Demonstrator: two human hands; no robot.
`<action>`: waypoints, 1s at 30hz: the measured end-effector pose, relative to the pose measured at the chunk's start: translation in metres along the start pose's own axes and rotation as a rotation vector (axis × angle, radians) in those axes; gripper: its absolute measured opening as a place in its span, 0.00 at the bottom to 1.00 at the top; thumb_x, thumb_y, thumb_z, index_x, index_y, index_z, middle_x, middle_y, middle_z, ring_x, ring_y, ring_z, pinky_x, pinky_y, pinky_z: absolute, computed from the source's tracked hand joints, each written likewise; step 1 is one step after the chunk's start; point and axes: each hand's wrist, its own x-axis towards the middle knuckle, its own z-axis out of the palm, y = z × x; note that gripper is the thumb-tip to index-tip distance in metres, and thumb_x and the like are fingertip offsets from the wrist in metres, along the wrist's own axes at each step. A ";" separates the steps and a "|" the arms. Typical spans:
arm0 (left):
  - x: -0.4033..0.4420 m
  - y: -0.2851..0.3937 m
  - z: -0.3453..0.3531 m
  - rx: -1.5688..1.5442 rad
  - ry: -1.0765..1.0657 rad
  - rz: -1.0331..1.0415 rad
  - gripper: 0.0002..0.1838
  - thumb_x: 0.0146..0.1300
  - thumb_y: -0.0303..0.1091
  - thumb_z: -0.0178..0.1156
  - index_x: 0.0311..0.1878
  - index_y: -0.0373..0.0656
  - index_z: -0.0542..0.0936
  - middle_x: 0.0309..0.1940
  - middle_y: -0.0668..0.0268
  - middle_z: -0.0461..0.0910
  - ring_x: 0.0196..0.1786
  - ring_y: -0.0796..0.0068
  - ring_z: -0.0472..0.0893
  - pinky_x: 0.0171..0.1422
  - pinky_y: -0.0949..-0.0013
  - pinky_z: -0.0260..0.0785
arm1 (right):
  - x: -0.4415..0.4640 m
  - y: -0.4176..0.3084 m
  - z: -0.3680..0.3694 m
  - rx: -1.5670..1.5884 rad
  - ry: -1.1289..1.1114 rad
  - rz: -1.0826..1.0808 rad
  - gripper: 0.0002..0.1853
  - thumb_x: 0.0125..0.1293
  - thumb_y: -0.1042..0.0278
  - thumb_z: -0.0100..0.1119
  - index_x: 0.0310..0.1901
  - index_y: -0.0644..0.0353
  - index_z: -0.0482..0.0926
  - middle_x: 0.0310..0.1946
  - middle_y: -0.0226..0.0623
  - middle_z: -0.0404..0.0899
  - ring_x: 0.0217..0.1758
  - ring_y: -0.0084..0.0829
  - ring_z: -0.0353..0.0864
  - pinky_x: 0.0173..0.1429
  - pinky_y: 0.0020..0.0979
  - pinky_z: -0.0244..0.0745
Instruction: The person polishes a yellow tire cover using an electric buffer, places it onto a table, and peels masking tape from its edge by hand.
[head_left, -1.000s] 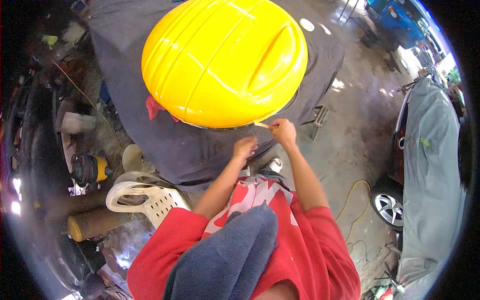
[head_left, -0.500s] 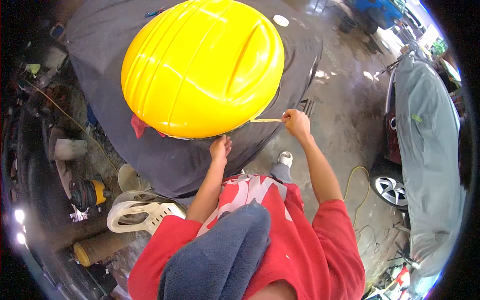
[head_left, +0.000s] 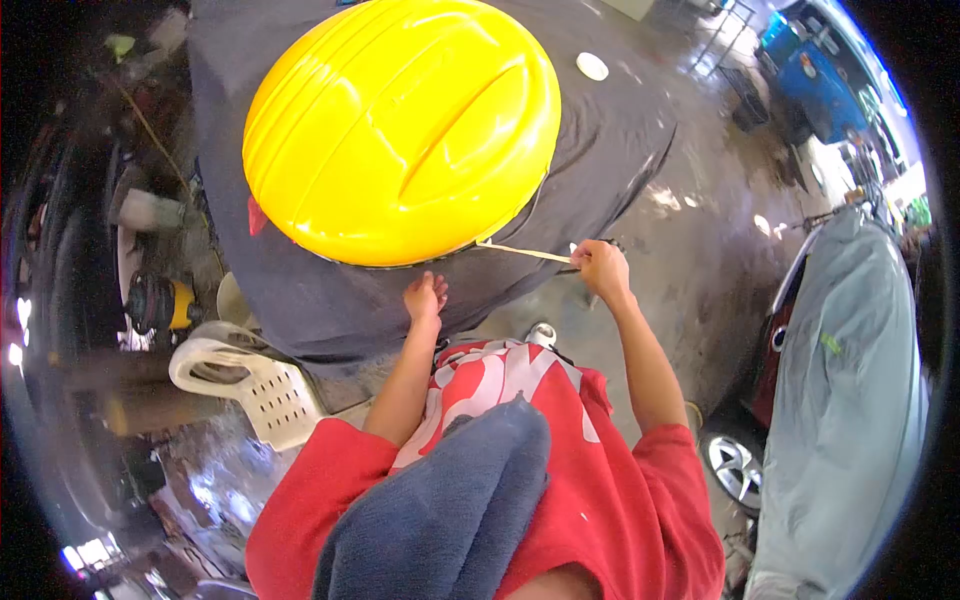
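Observation:
A large, glossy yellow rounded panel (head_left: pixel 340 150) with raised ridges lies on a dark cloth (head_left: pixel 300 300). My right hand (head_left: pixel 603 270) pinches the end of a narrow pale strip of tape (head_left: pixel 530 252), which stretches taut from the panel's near lower edge. Just below that edge, my left hand (head_left: pixel 426 297) hovers over the cloth, fingers loosely apart and holding nothing. A scrap of red (head_left: pixel 257 216) pokes out under the panel's left side. What supports the panel underneath is hidden.
A white plastic chair (head_left: pixel 270 395) stands close on my left. To the right is a car under a grey cover (head_left: pixel 840 400), its wheel (head_left: pixel 735 468) showing. A white round lid (head_left: pixel 592 66) rests on the cloth beyond the panel. A blue towel (head_left: pixel 440 500) hangs over my chest.
My right hand has pulled the tape farther from the panel's edge, so a longer strip shows. My left hand has drawn slightly away from the rim. The camera view has shifted.

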 end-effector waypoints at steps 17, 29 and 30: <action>-0.003 -0.027 0.132 -0.250 0.046 -0.067 0.09 0.64 0.38 0.60 0.41 0.44 0.77 0.32 0.69 0.82 0.28 0.78 0.80 0.25 0.76 0.70 | 0.006 0.156 -0.064 0.161 0.091 0.043 0.12 0.57 0.68 0.52 0.39 0.54 0.83 0.33 0.49 0.82 0.39 0.46 0.82 0.42 0.41 0.74; -0.050 -0.047 0.188 -0.088 -0.081 -0.074 0.08 0.61 0.38 0.62 0.42 0.49 0.78 0.31 0.73 0.80 0.29 0.82 0.78 0.25 0.76 0.67 | 0.054 0.061 0.028 0.650 -0.266 0.065 0.16 0.61 0.61 0.60 0.40 0.67 0.83 0.24 0.31 0.81 0.27 0.19 0.78 0.28 0.23 0.68; -0.052 -0.045 0.190 -0.053 -0.089 -0.060 0.08 0.61 0.38 0.61 0.42 0.49 0.78 0.30 0.73 0.80 0.29 0.82 0.78 0.26 0.76 0.67 | 0.061 0.044 0.030 0.627 -0.171 -0.015 0.16 0.60 0.59 0.61 0.40 0.66 0.83 0.24 0.33 0.81 0.27 0.20 0.78 0.29 0.25 0.69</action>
